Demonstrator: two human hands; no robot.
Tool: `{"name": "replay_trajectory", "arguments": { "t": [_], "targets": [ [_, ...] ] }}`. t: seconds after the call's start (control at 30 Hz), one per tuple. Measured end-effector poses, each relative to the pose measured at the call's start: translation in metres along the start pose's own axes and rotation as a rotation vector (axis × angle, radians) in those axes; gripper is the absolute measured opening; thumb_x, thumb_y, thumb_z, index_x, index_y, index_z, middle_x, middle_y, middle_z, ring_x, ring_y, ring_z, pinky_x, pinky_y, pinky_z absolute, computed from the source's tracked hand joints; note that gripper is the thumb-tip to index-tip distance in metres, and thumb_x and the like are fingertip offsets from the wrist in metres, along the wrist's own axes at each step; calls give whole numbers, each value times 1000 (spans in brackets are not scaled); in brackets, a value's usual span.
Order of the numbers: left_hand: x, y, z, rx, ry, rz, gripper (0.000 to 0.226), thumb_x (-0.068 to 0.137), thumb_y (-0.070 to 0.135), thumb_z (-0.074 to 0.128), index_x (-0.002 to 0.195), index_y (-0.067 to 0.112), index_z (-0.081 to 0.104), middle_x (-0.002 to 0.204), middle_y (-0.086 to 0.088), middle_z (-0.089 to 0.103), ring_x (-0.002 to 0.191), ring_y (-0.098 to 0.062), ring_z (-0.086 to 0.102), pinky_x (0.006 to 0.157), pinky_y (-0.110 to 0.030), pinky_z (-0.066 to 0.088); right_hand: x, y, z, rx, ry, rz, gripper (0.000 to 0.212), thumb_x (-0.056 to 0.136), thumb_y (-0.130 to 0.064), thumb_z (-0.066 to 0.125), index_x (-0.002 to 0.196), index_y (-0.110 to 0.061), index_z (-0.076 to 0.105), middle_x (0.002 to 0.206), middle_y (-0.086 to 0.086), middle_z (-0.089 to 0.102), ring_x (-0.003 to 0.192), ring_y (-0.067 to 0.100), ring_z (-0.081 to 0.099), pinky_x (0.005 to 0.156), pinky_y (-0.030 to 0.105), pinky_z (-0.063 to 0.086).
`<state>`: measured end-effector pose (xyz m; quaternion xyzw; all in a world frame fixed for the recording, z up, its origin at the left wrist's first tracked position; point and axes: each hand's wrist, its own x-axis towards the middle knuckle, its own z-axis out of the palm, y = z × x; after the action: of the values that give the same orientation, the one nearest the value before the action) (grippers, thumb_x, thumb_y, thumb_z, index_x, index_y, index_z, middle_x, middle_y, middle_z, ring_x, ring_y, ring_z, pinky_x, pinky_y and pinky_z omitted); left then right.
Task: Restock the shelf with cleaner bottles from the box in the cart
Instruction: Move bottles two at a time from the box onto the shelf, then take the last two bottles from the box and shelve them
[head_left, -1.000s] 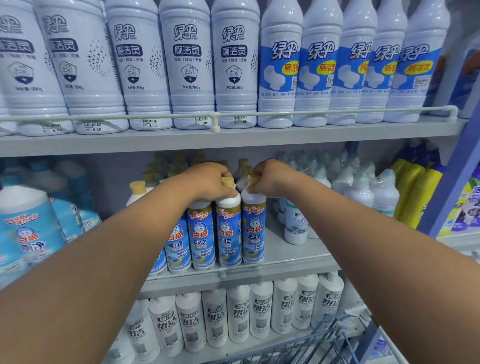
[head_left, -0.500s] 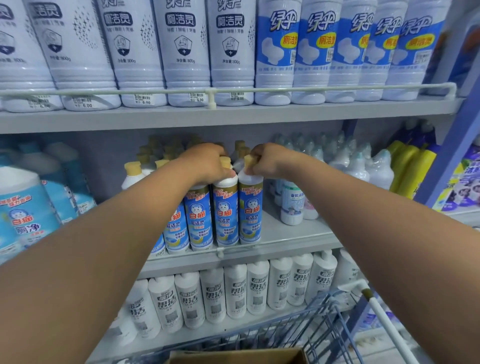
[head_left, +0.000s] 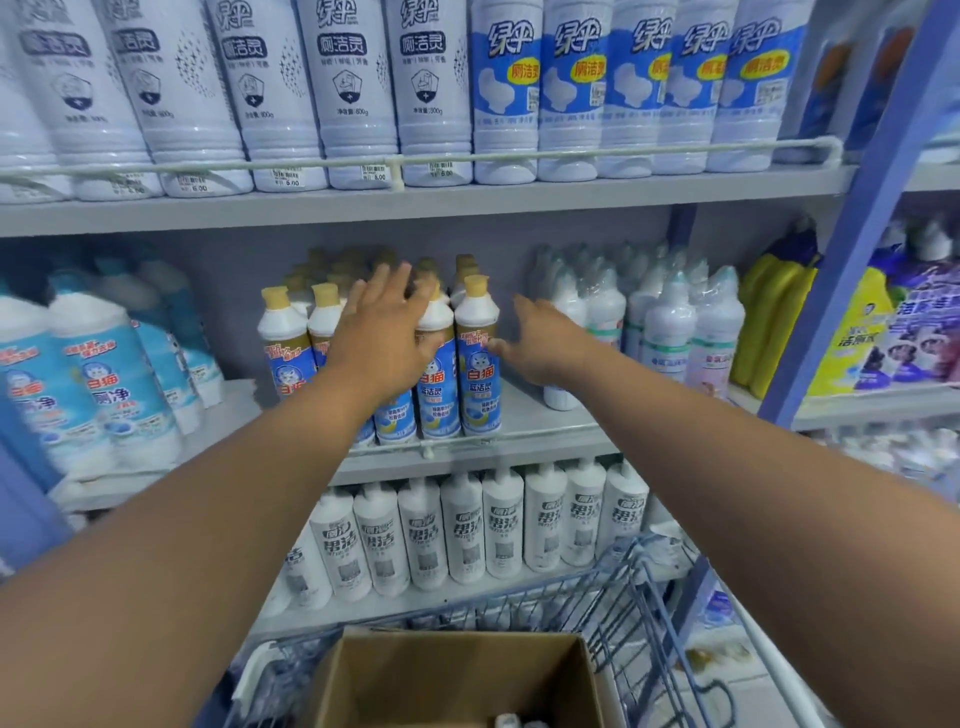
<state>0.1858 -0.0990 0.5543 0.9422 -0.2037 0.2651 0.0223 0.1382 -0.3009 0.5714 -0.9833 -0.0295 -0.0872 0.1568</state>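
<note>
Several blue-labelled cleaner bottles with yellow caps stand in rows on the middle shelf. My left hand hovers in front of them with fingers spread and holds nothing. My right hand is just right of the front-right bottle, fingers straight, thumb near its label, gripping nothing. A brown cardboard box sits open in the blue wire cart at the bottom; a white bottle top shows inside it.
Tall white bottles line the top shelf behind a white rail. White bottles fill the lower shelf. Wrapped white bottles stand right of the yellow-capped ones, light-blue bottles at left. A blue upright divides off yellow bottles.
Both hands have let go of the bottle caps, opened and drawn back and down. The camera has tilted down, so the cart and box now show.
</note>
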Motion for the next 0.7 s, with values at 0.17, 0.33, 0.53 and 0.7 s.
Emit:
{"name": "replay_trajectory", "arguments": {
  "t": [0.17, 0.33, 0.53, 0.7],
  "targets": [
    [-43, 24, 1, 50, -73, -69, 68, 98, 53, 42, 157, 26, 21, 166, -7, 13, 152, -30, 7, 123, -47, 6, -41, 27, 30, -31, 3, 9, 80, 98, -46, 54, 157, -9, 14, 163, 16, 13, 150, 31, 17, 117, 43, 27],
    [-105, 55, 19, 22, -201, -133, 67, 99, 54, 40, 158, 28, 20, 166, -6, 13, 153, -29, 6, 123, -48, 5, -90, 52, 76, -104, -66, -44, 83, 99, -47, 51, 159, -11, 8, 165, 18, 0, 153, 33, 5, 122, 44, 18],
    [-171, 84, 54, -55, -270, -148, 67, 99, 52, 44, 157, 22, 27, 164, -10, 20, 152, -31, 11, 122, -47, 10, -143, 68, 129, -86, -213, -34, 83, 101, -49, 47, 159, -13, 0, 165, 18, -9, 153, 33, -4, 123, 42, 8],
    [-214, 102, 103, -131, -429, -193, 67, 99, 55, 40, 157, 26, 23, 165, -6, 16, 152, -29, 12, 123, -46, 14, -174, 77, 189, -76, -350, 52, 82, 102, -48, 43, 159, -16, -6, 165, 14, -15, 153, 31, -10, 123, 44, 8]
  ]
}}
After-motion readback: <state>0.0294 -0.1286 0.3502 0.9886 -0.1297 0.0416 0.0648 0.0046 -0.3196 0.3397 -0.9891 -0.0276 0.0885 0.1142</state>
